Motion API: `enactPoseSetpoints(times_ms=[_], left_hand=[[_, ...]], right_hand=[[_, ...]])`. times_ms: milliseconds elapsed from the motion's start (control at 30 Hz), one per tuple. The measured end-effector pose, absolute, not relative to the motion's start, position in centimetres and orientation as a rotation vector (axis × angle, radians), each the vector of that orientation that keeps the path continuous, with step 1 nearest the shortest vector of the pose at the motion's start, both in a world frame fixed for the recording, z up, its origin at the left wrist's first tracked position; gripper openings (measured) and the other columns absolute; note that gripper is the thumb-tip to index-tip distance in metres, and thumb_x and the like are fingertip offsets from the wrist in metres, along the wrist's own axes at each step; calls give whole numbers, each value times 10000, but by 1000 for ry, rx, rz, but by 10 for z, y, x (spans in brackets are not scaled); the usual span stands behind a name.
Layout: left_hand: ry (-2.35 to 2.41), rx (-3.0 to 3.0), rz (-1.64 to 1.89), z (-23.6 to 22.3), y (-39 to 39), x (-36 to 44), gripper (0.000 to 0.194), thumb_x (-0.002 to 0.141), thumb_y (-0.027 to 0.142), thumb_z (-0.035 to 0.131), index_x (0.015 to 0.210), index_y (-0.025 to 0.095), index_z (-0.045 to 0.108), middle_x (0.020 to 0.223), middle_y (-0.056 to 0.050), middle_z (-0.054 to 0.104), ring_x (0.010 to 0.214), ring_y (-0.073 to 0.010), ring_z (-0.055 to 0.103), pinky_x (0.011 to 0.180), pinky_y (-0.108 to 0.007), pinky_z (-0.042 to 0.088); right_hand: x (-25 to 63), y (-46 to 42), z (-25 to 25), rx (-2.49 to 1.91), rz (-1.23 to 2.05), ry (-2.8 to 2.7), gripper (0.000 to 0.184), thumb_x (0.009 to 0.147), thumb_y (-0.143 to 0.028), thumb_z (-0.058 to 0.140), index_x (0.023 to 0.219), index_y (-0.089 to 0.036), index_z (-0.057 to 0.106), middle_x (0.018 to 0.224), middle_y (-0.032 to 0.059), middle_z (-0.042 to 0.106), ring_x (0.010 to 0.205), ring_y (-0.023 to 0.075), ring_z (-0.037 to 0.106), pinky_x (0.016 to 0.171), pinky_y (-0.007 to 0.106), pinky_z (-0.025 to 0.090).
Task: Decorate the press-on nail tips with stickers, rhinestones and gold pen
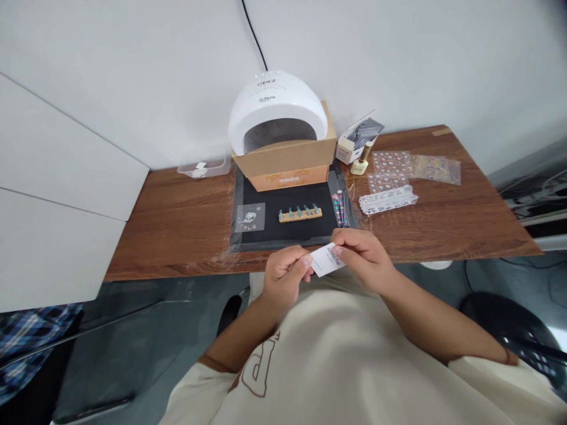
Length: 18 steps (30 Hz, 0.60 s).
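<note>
Both hands pinch a small white packet with printed text, held just in front of the table's near edge. My left hand grips its left end with thumb and fingers curled. My right hand holds its right end from above. Just beyond them lies a black mat with a wooden strip of several teal nail tips, a small clear sachet and a strip of coloured gems.
A white nail lamp sits on a cardboard box at the back of the wooden table. To the right are sticker sheets, a clear ridged case, a small bottle and an open carton.
</note>
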State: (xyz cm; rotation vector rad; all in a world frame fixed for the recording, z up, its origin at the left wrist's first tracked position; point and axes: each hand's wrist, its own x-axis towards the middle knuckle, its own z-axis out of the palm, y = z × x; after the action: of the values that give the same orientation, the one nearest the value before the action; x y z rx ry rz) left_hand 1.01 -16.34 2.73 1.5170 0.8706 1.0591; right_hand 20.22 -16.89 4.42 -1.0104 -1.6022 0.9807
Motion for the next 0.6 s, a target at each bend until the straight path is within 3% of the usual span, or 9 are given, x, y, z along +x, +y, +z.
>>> enactPoseSetpoints(times_ms=[233,400,600], left_hand=[[756,1800,918,50,-147,6,206,915,358,582,849,173,641,755,-8,550,662,-122,501,602,-243,381],[753,2031,622,75,-137,10,181,903,207,521,726,177,535,668,24,483,608,-109,443,604,-251,324],[681,2199,399,86,-130,11,286,857,173,476,587,183,383,555,37,363,533,-112,305,564,-301,191]], right_hand=[[208,-166,55,-978,863,-1882,241,881,-129,502,650,-192,475,607,-50,438,536,78,397,538,238,292],[210,-164,63,-976,805,-2168,208,826,-79,498,660,-196,453,629,-36,459,602,99,435,584,249,297],[209,-165,63,-888,817,-2192,200,826,-71,481,684,-203,430,648,-29,453,612,106,428,591,250,310]])
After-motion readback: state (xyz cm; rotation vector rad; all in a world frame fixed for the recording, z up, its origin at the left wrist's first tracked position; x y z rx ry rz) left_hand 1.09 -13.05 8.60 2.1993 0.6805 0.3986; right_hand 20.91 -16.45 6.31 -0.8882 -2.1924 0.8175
